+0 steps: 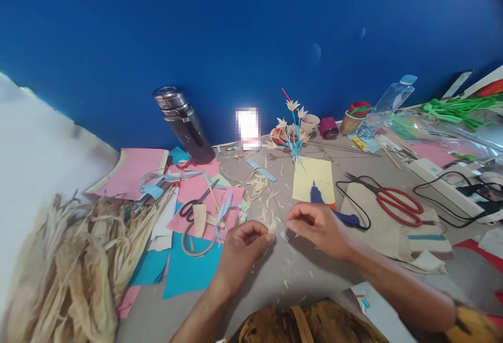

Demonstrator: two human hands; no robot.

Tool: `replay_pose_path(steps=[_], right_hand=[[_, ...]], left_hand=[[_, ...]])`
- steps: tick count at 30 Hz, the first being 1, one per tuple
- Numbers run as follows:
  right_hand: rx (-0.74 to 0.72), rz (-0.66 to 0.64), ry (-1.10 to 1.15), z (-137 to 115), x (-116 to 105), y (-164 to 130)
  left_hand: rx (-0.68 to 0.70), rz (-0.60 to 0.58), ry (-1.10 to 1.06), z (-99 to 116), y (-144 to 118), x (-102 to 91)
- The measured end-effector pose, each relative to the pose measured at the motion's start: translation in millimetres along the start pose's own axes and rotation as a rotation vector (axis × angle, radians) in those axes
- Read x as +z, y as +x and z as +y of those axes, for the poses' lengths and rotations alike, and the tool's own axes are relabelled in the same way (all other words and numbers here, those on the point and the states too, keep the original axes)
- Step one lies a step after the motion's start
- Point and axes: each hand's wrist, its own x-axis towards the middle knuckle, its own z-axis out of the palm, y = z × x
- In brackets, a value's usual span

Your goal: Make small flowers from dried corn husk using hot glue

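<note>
My left hand pinches a small pale piece of dried husk between thumb and forefinger, above the middle of the grey table. Just to its right, my right hand has its fingers drawn together near the piece but apart from it. Whatever those fingers hold, if anything, is too small to make out. Behind my right hand lies a blue glue gun, its nozzle on a yellow sheet. Husk scraps are strewn beyond my hands. Pale pointed flowers on blue stems stand at the back.
A bundle of dried husks fills the left side. Black scissors lie on coloured paper, with a dark flask behind. To the right are red-handled scissors on a cloth, a power strip and a plastic bottle.
</note>
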Motion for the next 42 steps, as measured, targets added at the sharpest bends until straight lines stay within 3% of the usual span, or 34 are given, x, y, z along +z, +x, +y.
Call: replay_pose_path(steps=[4, 8, 12, 16, 30, 37, 42], right_hand=[[-0.123, -0.016, -0.531, -23, -30, 32], [-0.123, -0.122, -0.89, -30, -32, 91], [-0.116, -0.174, -1.011, -19, -19, 146], [-0.098, -0.193, -1.055, -6, -10, 175], [-0.095, -0.212, -1.067, 12, -5, 186], [-0.097, -0.176, -1.028, 6, -17, 175], [-0.148, -0.186, -1.04, 4, -11, 177]], left_hand=[[-0.042, 0.037, -0.161, -11, 1, -6.0], [-0.087, 0.032, -0.285, -13, 3, -5.1], [-0.101, 0.017, -0.309, -14, 4, -4.8], [-0.113, 0.018, -0.304, -19, 7, -8.2], [-0.113, 0.024, -0.334, -24, 6, -13.8], [-0.083, 0.083, -0.413, -19, 8, -13.9], [-0.075, 0.093, -0.413, -15, 7, -10.1]])
